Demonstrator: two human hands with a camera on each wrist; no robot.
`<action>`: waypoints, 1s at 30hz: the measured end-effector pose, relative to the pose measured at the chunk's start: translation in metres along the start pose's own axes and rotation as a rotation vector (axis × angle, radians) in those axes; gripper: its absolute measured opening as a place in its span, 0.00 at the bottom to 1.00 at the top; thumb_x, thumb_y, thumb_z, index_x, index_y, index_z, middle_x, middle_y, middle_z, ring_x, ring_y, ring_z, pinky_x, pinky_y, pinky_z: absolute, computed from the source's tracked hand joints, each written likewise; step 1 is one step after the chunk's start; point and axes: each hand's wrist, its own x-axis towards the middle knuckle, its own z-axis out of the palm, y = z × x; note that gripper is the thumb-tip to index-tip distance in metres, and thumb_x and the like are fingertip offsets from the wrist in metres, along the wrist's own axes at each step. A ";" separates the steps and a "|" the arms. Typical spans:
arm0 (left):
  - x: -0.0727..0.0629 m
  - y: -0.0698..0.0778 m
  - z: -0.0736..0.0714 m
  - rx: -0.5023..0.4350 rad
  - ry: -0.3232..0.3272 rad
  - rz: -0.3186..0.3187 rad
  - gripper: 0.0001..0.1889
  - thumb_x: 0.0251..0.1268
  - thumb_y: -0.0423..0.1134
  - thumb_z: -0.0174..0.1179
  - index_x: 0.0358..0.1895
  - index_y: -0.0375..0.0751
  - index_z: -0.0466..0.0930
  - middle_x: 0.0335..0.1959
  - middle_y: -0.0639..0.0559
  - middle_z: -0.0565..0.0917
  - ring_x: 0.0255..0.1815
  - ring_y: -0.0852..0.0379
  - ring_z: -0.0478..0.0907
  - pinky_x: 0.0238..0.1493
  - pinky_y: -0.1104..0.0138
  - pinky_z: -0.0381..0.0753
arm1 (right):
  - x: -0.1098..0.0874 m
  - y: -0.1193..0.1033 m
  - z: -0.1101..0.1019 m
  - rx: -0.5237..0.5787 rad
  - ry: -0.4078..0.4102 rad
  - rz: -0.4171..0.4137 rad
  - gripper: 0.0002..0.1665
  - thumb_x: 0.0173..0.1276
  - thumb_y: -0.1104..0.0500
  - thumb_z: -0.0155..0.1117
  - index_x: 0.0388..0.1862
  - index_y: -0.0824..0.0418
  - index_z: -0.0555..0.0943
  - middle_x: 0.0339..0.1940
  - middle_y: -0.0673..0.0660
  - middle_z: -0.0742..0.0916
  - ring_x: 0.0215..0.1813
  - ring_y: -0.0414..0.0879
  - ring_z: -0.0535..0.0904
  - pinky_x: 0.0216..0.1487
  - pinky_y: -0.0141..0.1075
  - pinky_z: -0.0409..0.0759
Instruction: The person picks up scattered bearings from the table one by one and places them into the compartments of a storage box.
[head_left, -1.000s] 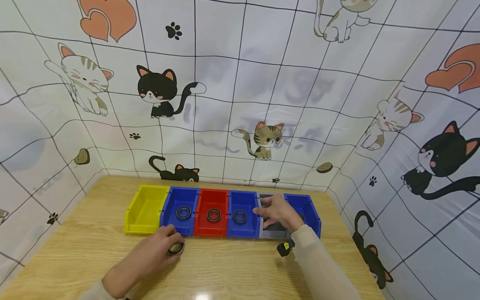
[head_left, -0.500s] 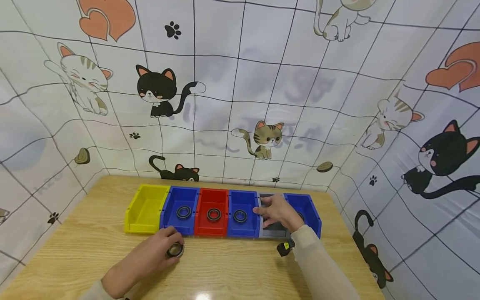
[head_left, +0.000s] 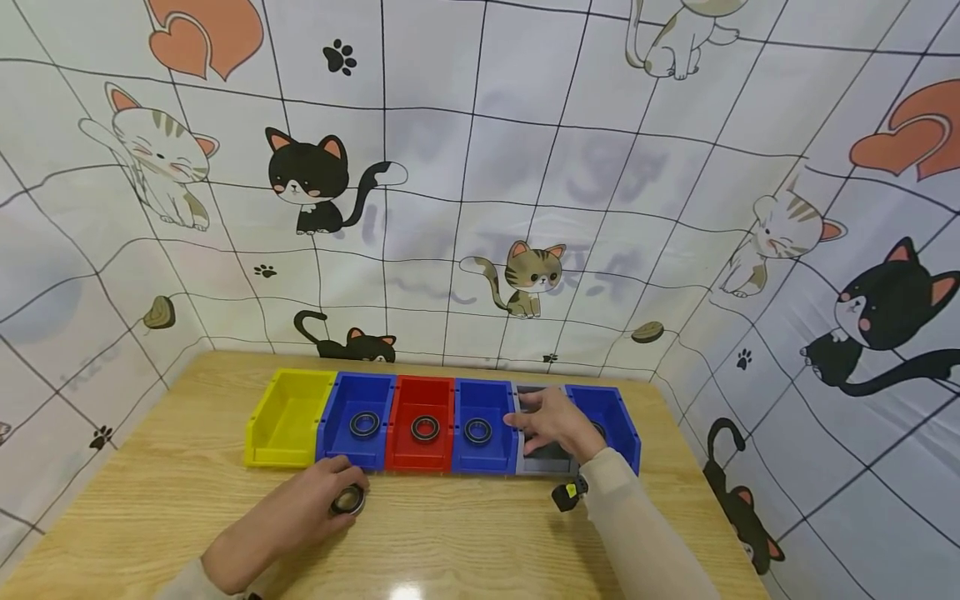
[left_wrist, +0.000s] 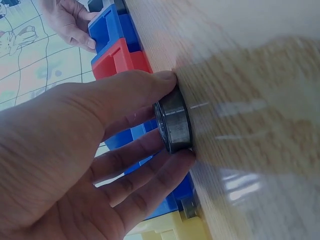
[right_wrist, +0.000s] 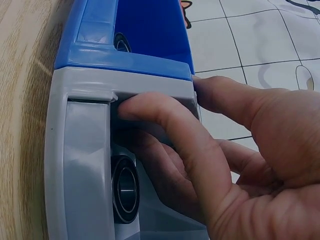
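My left hand (head_left: 311,504) holds a ball bearing (left_wrist: 178,125) by its rim, thumb on one side and fingers on the other. The bearing stands at the tabletop, in front of the left blue bin (head_left: 360,460). At the row's right part, my right hand (head_left: 558,423) pinches the side wall of the grey bin (right_wrist: 82,155), where it meets the middle blue bin (head_left: 483,462). Its thumb lies outside the wall, the other fingers inside the bin. Another bearing (right_wrist: 125,164) lies in the grey bin, hidden behind the hand in the head view.
The joined row also has a yellow bin (head_left: 281,457), a red bin (head_left: 418,461) and a far-right blue bin (head_left: 628,437). Single bearings lie in the red and blue bins. A cat-print cloth (head_left: 435,183) hangs behind the wooden table (head_left: 450,533).
The head view has shifted slightly. The bearing in my left hand has tipped a little, showing more of its ring; my right hand stays at the grey bin.
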 end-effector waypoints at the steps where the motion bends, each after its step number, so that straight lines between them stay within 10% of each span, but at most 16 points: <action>1: 0.000 0.000 0.000 0.003 0.004 0.005 0.15 0.67 0.41 0.87 0.50 0.55 0.90 0.47 0.59 0.87 0.45 0.63 0.81 0.47 0.63 0.95 | 0.000 0.000 0.000 0.000 0.000 0.000 0.48 0.80 0.53 0.83 0.91 0.64 0.72 0.76 0.69 0.89 0.54 0.51 0.95 0.44 0.44 0.98; 30: 0.005 -0.003 -0.014 0.032 0.096 0.028 0.19 0.62 0.40 0.89 0.53 0.47 0.92 0.48 0.54 0.87 0.45 0.59 0.83 0.47 0.62 0.95 | -0.003 -0.001 0.002 0.011 0.002 -0.017 0.48 0.80 0.54 0.83 0.91 0.65 0.72 0.77 0.71 0.88 0.62 0.57 0.95 0.42 0.45 0.98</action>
